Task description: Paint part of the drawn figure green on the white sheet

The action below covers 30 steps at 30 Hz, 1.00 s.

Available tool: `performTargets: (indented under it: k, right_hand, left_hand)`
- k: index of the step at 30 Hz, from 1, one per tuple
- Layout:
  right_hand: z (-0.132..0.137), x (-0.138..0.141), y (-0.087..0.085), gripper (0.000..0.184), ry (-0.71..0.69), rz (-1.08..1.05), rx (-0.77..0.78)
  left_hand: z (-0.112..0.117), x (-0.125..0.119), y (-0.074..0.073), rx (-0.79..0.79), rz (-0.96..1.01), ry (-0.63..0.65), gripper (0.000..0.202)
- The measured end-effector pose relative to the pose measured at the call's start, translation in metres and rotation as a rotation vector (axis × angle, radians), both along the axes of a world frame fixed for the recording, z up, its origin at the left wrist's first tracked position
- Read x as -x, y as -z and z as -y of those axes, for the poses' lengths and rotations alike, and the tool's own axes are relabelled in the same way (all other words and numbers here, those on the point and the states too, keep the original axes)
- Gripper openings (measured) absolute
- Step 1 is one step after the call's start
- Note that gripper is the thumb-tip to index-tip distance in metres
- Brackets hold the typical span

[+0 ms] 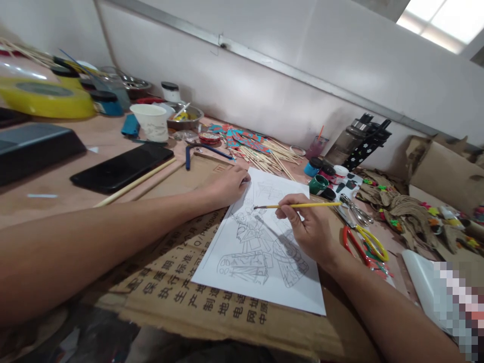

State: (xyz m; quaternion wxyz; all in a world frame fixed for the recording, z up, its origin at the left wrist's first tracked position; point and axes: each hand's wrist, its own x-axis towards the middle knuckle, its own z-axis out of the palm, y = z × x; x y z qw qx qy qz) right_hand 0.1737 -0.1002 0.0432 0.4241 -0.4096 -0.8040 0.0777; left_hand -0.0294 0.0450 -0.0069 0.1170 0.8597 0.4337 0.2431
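A white sheet of paper point(223, 275) with a pencil-like line drawing lies on a flattened cardboard piece point(151, 307) printed with black characters. My right hand point(302, 222) grips a thin paintbrush point(317, 204) with a yellow handle. Its dark tip points left over the upper part of the drawing; I cannot tell whether it touches the paper. At the sheet's upper left edge rests my left hand point(231, 185), fingers laid out and holding nothing. An uncapped jar of green paint point(318, 184) stands just beyond the sheet's right corner.
Red-and-yellow-handled scissors point(365, 242) lie right of my right hand. A black phone point(123, 167), a white cup point(151, 121) and a yellow tape roll point(47, 98) are at left. Wooden sticks point(264, 161) and a dark bottle point(351, 136) stand or lie toward the wall.
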Motion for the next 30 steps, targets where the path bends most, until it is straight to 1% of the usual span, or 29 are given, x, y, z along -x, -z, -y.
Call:
performTargets:
  k: [2,10,20,27,30]
  right_hand:
    - [-0.001,0.001,0.002,0.018,-0.005,0.009,0.002]
    - [-0.004,0.003,0.009,0.016,-0.017,0.012,0.042]
    - [-0.007,0.007,0.011,0.017,-0.035,0.012,0.075]
    - [-0.008,0.009,0.012,0.016,-0.049,0.031,0.078]
    - [-0.008,0.010,0.012,0.015,-0.052,0.026,0.076]
  left_hand:
    - [0.000,0.000,0.000,-0.019,-0.016,0.025,0.022]
    - [-0.001,0.000,0.002,-0.016,-0.049,0.008,0.021]
    - [-0.002,0.000,0.002,-0.021,-0.087,0.009,0.019]
    - [-0.002,0.001,0.004,-0.046,-0.052,0.027,0.019]
    - [0.000,0.000,0.002,-0.023,-0.054,-0.005,0.019]
